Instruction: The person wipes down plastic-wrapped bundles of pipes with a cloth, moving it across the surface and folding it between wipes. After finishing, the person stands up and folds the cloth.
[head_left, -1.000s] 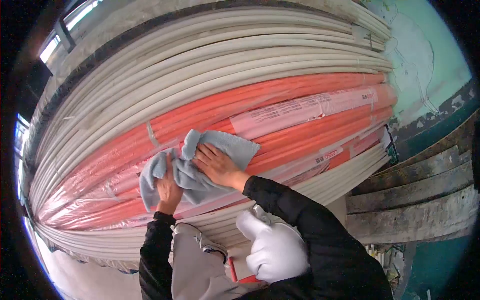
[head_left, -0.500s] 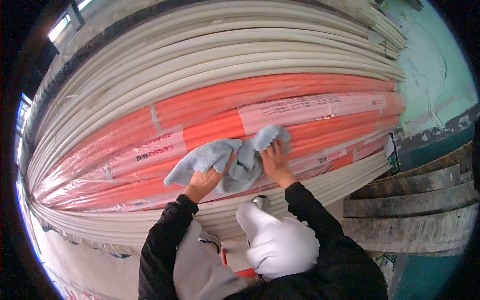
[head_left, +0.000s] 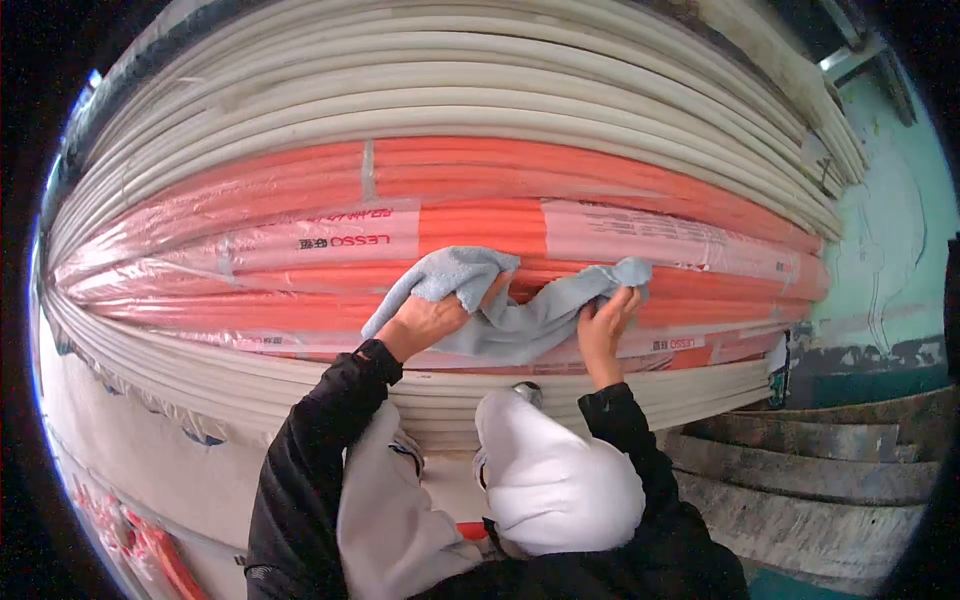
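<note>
Bright light; glare on plastic wrap [head_left: 200, 212]; heavy fisheye warp; blk corners; bluish fringe, L edge.

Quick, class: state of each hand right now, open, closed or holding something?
Left hand: closed, holding the grey cloth.
Right hand: closed, also holding the grey cloth.

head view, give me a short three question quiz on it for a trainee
1. How many hands grip the grey cloth?
2. The pipes just beyond the grey cloth look: A) green, B) orange-red, C) black?
3. Fill in: the brand word in Latin letters on the pink label is ____.

Key: 1. Two, the left hand and the right hand. 2. B. 3. LESSO.
</note>
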